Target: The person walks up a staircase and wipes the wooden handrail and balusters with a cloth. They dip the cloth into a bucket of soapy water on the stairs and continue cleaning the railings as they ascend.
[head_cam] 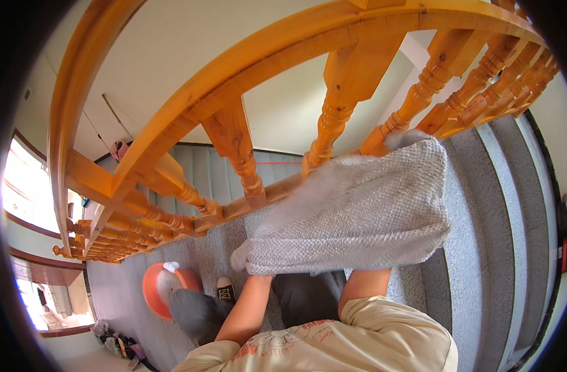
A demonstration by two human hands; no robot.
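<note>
A grey woven cloth (353, 214), partly motion-blurred, spreads in the air in front of my body. My left forearm (244, 309) and right forearm (365, 286) reach forward beneath its near edge. Both my hands hold the cloth up; the fabric covers them, so the fingers are hidden. Just beyond the cloth rises a varnished wooden banister, with its curved handrail (265, 65) and a turned baluster (332, 116). The cloth's far edge overlaps the foot of another baluster (407, 104); whether they touch, I cannot tell.
An orange bucket (154, 309) with whitish contents stands on the grey floor, beside my leg and a dark sneaker (225, 290). Grey stairs (479, 223) lie to the right. Beyond the banister, more steps (218, 172) are visible. Several small items (120, 344) lie at lower left.
</note>
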